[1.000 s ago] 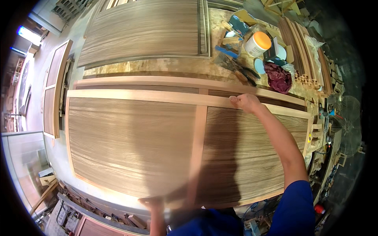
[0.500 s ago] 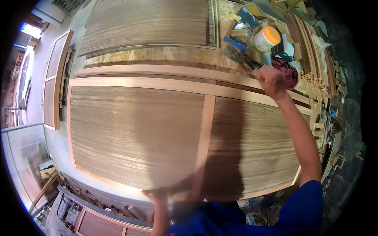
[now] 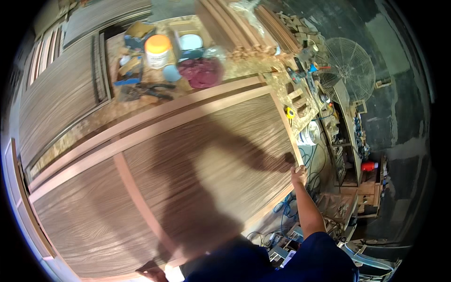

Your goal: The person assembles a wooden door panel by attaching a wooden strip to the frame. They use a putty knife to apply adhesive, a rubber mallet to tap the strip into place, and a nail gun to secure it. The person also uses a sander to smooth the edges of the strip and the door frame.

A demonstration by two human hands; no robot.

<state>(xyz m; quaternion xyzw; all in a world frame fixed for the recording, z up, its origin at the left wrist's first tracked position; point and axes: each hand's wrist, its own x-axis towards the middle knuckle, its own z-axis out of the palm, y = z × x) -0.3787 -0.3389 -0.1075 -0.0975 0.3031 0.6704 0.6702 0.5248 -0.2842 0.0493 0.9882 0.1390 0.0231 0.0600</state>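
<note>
Watch your grip on the upper framed panel at the right end

You have your right hand (image 3: 299, 175) closed around the right-hand edge of the upper framed panel (image 3: 159, 178), near its close corner. Your left hand (image 3: 152, 272) is at the near edge, partly cut off; you can't tell from here whether it clamps or merely rests. The panel lies flat over a lower framed panel (image 3: 155, 122), whose far rail shows beyond it, on the table (image 3: 244, 68).

If you pulled harder with one hand than the other, the panel could swivel and scrape the frame beneath. Pushed away from you, it could shove into the dark-handled tools (image 3: 157, 91) or the maroon bundle (image 3: 202, 73). Fingers curled under an edge risk a pinch, and the blue hoses (image 3: 287, 207) below the right end could trip you.

Your count: two stacked panels, one crossbar (image 3: 142, 202) in the upper one, one orange-lidded tub (image 3: 158, 51), one maroon bundle, one pale blue disc (image 3: 171, 73), one white bucket (image 3: 308, 134), one wire-caged fan (image 3: 346, 66). The tools overlap too much to number.
</note>
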